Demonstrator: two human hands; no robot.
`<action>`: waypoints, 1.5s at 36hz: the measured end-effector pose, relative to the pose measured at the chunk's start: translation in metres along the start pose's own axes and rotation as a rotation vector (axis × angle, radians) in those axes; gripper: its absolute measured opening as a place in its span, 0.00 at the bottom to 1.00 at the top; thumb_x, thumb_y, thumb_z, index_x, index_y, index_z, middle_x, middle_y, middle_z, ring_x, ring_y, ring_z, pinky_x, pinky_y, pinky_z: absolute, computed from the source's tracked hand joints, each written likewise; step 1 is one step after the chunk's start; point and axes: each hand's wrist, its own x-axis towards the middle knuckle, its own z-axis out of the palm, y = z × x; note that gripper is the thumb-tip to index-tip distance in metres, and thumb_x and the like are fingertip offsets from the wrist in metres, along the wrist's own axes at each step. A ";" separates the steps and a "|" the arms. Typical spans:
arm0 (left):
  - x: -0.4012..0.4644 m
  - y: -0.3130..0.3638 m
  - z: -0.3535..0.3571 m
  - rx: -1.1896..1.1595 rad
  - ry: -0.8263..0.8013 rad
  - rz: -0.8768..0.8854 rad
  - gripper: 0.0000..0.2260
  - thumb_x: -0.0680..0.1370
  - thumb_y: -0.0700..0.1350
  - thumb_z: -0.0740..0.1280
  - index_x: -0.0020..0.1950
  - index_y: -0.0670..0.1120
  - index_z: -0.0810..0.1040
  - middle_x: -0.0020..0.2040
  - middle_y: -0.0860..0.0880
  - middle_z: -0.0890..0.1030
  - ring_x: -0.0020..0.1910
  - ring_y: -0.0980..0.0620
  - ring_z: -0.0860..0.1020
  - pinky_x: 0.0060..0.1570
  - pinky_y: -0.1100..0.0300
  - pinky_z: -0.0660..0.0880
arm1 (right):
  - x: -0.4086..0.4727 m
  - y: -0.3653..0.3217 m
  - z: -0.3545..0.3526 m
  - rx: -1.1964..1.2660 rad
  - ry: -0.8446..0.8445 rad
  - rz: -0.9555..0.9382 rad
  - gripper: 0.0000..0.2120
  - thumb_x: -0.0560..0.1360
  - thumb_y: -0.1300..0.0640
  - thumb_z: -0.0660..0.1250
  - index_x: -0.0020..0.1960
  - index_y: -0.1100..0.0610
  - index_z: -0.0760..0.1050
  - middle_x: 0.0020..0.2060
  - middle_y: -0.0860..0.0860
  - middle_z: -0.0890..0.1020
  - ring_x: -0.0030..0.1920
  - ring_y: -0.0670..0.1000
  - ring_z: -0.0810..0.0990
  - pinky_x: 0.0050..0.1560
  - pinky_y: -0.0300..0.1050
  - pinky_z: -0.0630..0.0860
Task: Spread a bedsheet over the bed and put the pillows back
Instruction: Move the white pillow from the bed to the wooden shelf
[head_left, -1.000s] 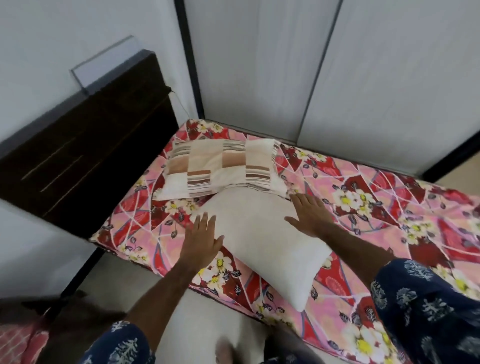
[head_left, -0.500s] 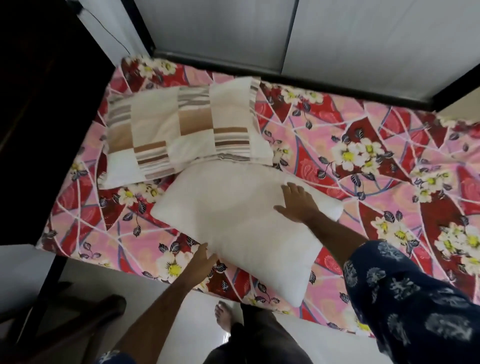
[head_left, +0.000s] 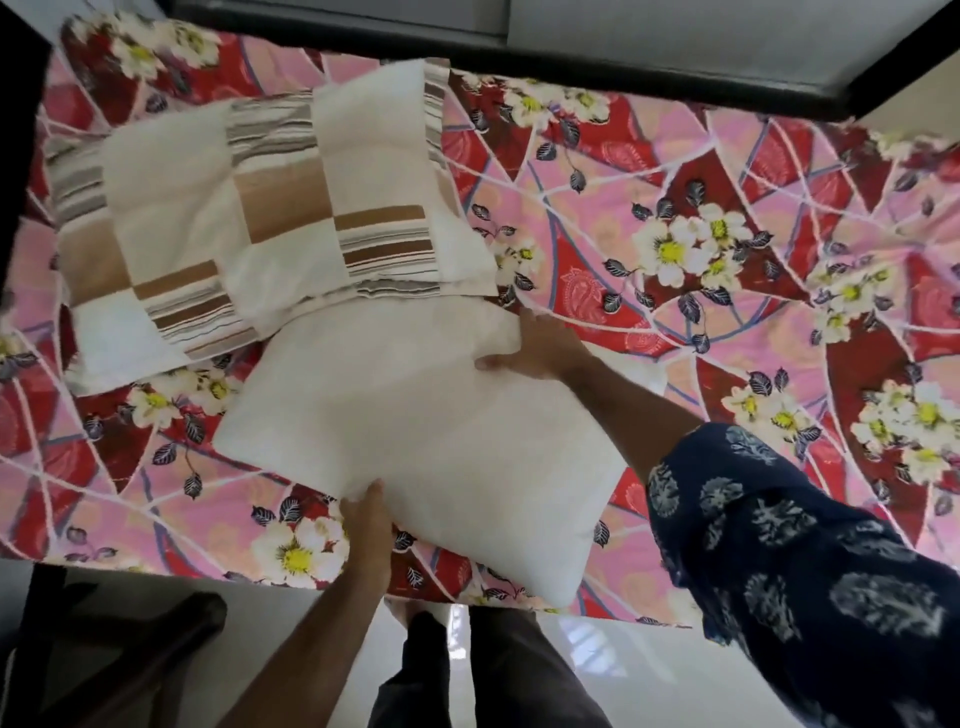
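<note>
A pink and red floral bedsheet (head_left: 649, 171) covers the bed. A plain white pillow (head_left: 415, 426) lies askew near the bed's front edge, its lower corner hanging over that edge. My left hand (head_left: 366, 514) grips the pillow's near edge. My right hand (head_left: 535, 345) clasps its far edge, fingers curled behind the rim. A checked brown and cream pillow (head_left: 260, 208) rests at the head of the bed, its lower edge overlapping the white pillow.
A dark headboard (head_left: 15, 130) stands at the left. A dark bed rail (head_left: 571, 57) runs along the wall behind. White tiled floor (head_left: 649, 670), my legs (head_left: 488, 675) and a dark wooden piece of furniture (head_left: 104, 660) lie below the bed's front edge.
Both hands went from resting flat by the white pillow to gripping its near and far edges. The camera has tilted further down over the bed.
</note>
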 end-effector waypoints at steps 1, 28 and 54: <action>0.004 -0.001 -0.001 -0.026 -0.014 -0.009 0.29 0.77 0.59 0.67 0.74 0.47 0.65 0.68 0.42 0.74 0.62 0.42 0.75 0.59 0.42 0.76 | -0.005 -0.001 -0.004 0.027 -0.027 -0.006 0.64 0.56 0.18 0.68 0.80 0.54 0.56 0.73 0.57 0.72 0.72 0.62 0.71 0.70 0.57 0.70; -0.049 0.008 -0.079 0.455 -0.431 0.081 0.40 0.63 0.68 0.73 0.67 0.46 0.74 0.61 0.43 0.81 0.55 0.40 0.82 0.57 0.44 0.80 | -0.335 0.044 0.086 0.759 0.205 0.209 0.23 0.70 0.39 0.78 0.61 0.47 0.80 0.57 0.46 0.84 0.56 0.49 0.84 0.64 0.50 0.78; -0.463 -0.223 0.145 0.927 -1.321 1.051 0.20 0.74 0.41 0.76 0.64 0.46 0.75 0.55 0.47 0.84 0.50 0.50 0.84 0.48 0.61 0.81 | -0.764 0.274 0.236 1.371 1.300 0.710 0.25 0.69 0.35 0.76 0.58 0.50 0.81 0.49 0.47 0.87 0.47 0.46 0.85 0.50 0.45 0.81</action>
